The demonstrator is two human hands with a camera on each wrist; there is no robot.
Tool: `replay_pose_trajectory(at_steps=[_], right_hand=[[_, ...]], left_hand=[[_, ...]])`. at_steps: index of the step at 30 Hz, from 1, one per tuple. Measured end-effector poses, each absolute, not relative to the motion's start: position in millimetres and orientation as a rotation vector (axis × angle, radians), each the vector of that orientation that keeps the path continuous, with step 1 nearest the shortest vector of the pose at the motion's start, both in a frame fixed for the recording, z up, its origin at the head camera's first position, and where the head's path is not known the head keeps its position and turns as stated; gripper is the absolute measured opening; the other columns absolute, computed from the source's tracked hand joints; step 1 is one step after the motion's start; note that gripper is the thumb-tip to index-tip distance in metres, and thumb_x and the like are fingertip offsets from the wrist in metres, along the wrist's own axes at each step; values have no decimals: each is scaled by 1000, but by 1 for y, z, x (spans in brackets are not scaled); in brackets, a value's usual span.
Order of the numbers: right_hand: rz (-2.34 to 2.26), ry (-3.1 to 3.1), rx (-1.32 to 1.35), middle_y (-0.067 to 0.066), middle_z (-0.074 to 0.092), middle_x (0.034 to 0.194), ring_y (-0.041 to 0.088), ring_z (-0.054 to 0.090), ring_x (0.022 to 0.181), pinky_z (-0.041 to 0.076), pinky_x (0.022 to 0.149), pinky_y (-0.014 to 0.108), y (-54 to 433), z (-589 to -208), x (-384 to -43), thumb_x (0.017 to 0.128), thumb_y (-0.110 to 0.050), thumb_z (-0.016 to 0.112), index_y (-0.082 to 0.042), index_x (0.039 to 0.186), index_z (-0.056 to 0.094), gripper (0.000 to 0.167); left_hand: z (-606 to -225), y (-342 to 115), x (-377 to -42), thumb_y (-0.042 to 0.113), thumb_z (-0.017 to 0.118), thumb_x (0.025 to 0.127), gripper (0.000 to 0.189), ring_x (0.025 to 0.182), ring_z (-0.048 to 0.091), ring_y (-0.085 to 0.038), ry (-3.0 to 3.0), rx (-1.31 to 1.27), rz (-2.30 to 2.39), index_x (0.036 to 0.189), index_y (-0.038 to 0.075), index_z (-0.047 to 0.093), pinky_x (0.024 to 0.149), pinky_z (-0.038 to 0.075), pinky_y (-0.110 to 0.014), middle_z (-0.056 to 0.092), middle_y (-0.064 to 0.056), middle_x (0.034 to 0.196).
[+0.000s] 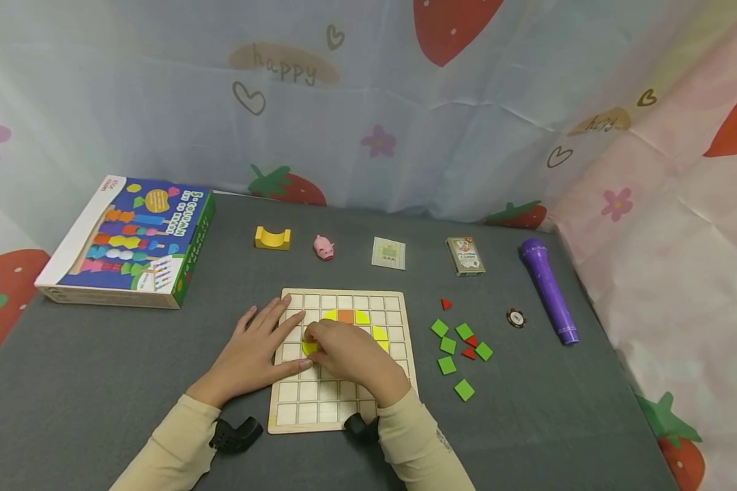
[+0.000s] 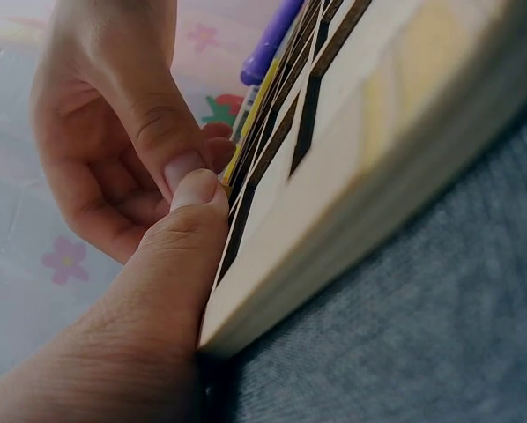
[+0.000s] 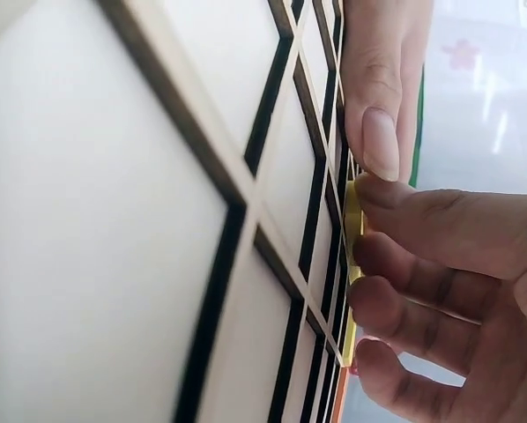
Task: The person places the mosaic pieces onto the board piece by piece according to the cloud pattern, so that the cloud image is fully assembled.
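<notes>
Right hand [image 1: 356, 354] over wooden grid board [image 1: 308, 412], fingers curled, apparently pinching a curved yellow piece [image 1: 309, 348] at the board's left part; grip partly hidden. Right wrist view: yellow edge shows above the cell walls there, can't tell if fully seated. Left hand [image 1: 254, 354]: fingers spread, gripping nothing, resting over the board's left side. Its thumb is right beside the right thumb.

Doing it well: hold the piece by its edges, line straight sides up with the cell walls, then press flat with 1 fingertip. Don't force a tilted corner. Left hand should brace the board lightly; its thumb crowds the spot, so shift it aside. Mind the right palm, could knock neighbours.

Containers: board has shallow square cells. Orange square [image 1: 346, 316] sits in row 2 from the far edge, between 2 yellow corner pieces [image 1: 362, 317]. More yellow [image 1: 379, 333] shows right of the right hand; cells under that hand not readable. Loose on desk [image 1: 528, 409], right of board: 6 green squares [image 1: 448, 345], 3 red triangles [image 1: 446, 304]. Game box [image 1: 141, 239] far left, looks closed, contents not visible. Card pack [image 1: 465, 256] near the back, contents hidden too.
</notes>
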State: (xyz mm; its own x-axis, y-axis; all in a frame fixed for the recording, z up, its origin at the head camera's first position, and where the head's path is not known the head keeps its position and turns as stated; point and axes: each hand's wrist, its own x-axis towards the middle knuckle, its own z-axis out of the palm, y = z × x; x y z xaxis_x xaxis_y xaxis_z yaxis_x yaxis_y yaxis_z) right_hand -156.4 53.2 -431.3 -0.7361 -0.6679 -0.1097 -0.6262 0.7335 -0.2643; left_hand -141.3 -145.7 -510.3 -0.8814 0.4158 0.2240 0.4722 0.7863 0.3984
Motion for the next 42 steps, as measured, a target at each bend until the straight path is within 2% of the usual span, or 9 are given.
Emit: replay_pose_trajectory(at_steps=[11, 18, 24, 28, 34, 38, 42], right_hand=[[-318, 2718, -972, -2, 67, 102, 8, 62, 84, 52, 73, 22, 55, -430, -157, 91, -21, 67, -13, 112, 65, 23], [-312, 2727, -954, -4, 66, 91, 5, 58, 74, 50, 67, 21, 56, -430, -159, 88, -23, 70, -12, 108, 65, 23], [-418, 2719, -894, -5, 62, 85, 5, 54, 69, 47, 62, 20, 64, -425, -157, 91, -27, 68, -12, 104, 65, 20], [-511, 2764, -807, -5, 59, 81, 7, 52, 66, 45, 60, 22, 88, -417, -152, 93, -28, 64, -12, 102, 63, 18], [-588, 2903, -576, -4, 53, 73, 10, 47, 60, 41, 53, 25, 147, -405, -144, 92, -24, 65, -10, 99, 62, 15], [-620, 2923, -389, -3, 53, 72, 11, 46, 58, 41, 54, 28, 188, -402, -142, 94, -22, 63, -8, 100, 62, 15], [-584, 2946, -319, 2, 57, 79, 14, 52, 66, 46, 61, 33, 223, -405, -142, 94, -19, 63, -5, 102, 62, 17]], left_hand=[[-508, -145, -142, 67, 58, 83, 85, 145, 19, -32, -2893, -703, -666, 149, 18, 37, 113, 11, -58, 19, -11, 159], [-508, -145, -142, 69, 56, 83, 84, 146, 16, -30, -2925, -698, -681, 150, 21, 35, 114, 8, -57, 15, -8, 160], [-509, -145, -142, 67, 58, 82, 84, 145, 20, -32, -2883, -698, -684, 149, 20, 37, 113, 11, -59, 20, -11, 159], [-508, -144, -143, 67, 58, 82, 84, 145, 20, -32, -2883, -698, -689, 149, 19, 38, 113, 11, -59, 20, -12, 159], [-505, -145, -143, 70, 54, 83, 85, 147, 15, -30, -2939, -695, -684, 150, 21, 34, 114, 8, -57, 16, -9, 160], [-504, -146, -143, 70, 54, 83, 85, 147, 15, -29, -2946, -693, -688, 150, 21, 34, 114, 7, -57, 16, -9, 160], [-504, -145, -142, 70, 54, 83, 85, 147, 15, -29, -2945, -700, -696, 150, 21, 34, 115, 7, -57, 16, -9, 160]])
